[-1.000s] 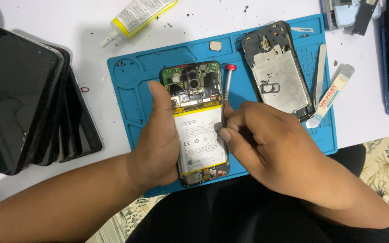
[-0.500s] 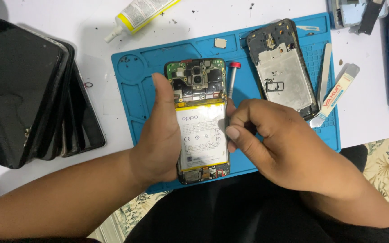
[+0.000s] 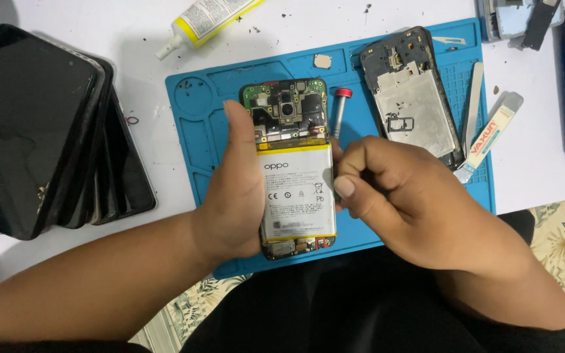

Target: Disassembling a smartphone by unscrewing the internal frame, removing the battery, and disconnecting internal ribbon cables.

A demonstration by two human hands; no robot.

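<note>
Left hand [image 3: 233,196]: gripping the opened phone [image 3: 292,160] along its left edge, thumb lying up the side.
Right hand [image 3: 400,196]: closing around a red-capped screwdriver [image 3: 339,111] just beside the phone's right edge.
Phone: sitting over the blue mat [image 3: 197,124], white battery [image 3: 295,193] facing up.
Mat: lying on the white surface [image 3: 132,26].
Nearby: back frame [image 3: 413,108] resting on the mat, well right.

opened phone [image 3: 292,170] between hands [image 3: 233,196]
</note>
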